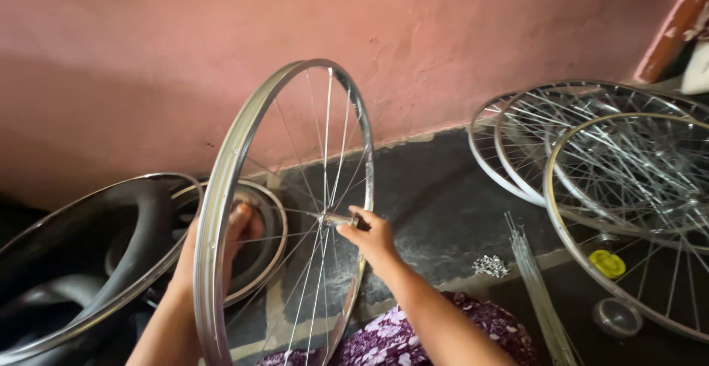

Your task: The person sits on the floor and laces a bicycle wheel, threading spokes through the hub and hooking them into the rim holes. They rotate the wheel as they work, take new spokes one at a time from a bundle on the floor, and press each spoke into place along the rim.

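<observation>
A silver spoked bicycle wheel (221, 189) stands upright in front of me, its rim edge turned toward the camera. My right hand (373, 237) pinches the axle end at the hub (332, 220) from the right side. My left hand (240, 229) reaches behind the rim on the left and is partly hidden by it; its fingers lie near the spokes, and I cannot tell whether they hold anything. Purple flowered cloth (443, 336) covers my lap below.
Bare rims and a black tyre (133, 240) lean on the left by the pink wall (369, 33). Three spoked wheels (628, 159) are stacked on the right. On the dark floor lie loose spokes (535, 277), a heap of small nipples (490, 265), a yellow cap (607, 263) and a metal cup (617, 316).
</observation>
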